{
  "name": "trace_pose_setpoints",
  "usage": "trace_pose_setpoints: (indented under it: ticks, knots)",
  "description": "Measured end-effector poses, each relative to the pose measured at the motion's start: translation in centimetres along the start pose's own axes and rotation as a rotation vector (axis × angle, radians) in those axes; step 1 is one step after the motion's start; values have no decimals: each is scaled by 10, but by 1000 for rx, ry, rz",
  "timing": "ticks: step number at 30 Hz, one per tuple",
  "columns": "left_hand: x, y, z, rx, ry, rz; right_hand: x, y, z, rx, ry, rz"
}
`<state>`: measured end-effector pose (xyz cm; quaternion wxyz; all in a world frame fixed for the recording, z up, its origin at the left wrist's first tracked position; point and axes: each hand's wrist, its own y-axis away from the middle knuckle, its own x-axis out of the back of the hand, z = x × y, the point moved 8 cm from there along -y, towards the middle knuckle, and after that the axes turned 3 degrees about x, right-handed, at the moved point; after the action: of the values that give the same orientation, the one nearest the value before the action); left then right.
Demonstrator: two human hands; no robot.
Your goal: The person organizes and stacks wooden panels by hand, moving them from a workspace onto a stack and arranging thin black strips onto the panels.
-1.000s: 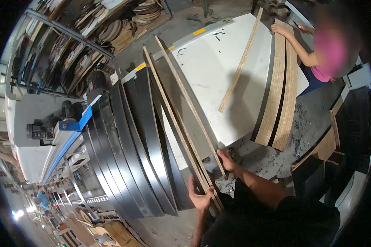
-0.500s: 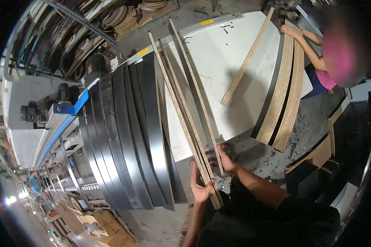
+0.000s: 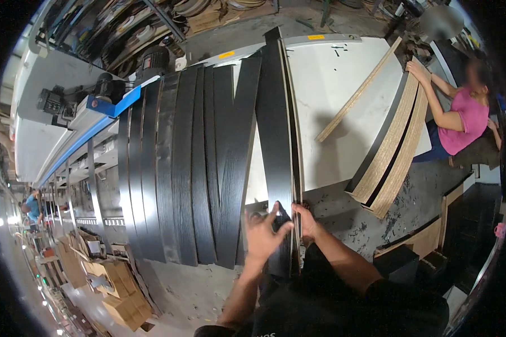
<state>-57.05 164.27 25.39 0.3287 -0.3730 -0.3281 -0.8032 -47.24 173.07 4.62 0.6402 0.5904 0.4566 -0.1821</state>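
A few long, narrow black boards [image 3: 276, 151] with light edges stand close together in front of me, one dark face turned toward the left. My right hand [image 3: 306, 222] grips their right side near the close end. Beside the front board's near end, my left hand [image 3: 264, 235] has its fingers spread apart; whether it touches the face is unclear. Left of these, several black boards [image 3: 183, 168] lie side by side, faces up, the nearest one slanting across its neighbour. Their far ends rest on a white table [image 3: 337, 78].
One loose strip [image 3: 360, 90] lies on the table toward the right. Past it, a person in a pink top [image 3: 461, 115] has hands on a stack of boards with bare chipboard edges [image 3: 391, 151]. A machine with a blue rail [image 3: 115, 106] stands at left. Wooden boxes [image 3: 121, 281] sit lower left.
The boards in my grip have closed together and turned, so a black face shows instead of separate edges. My left hand has let go and opened. The view has shifted slightly.
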Motion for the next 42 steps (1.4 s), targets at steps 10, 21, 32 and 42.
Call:
trace_pose_setpoints:
  ticks: [10, 21, 32, 42]
  knots:
    - [-13, -35, -134, 355, -274, 436, 12, -5, -9, 98, 48, 104]
    - [-22, -40, -134, 387, 178, 441, 22, -7, -10, -32, 3, -121]
    - [37, -36, -120, 427, 11, 510, 22, 5, -7, 27, 21, -119]
    - [-13, -85, -109, 204, 596, 461, 86, -17, 1, 64, 110, 95]
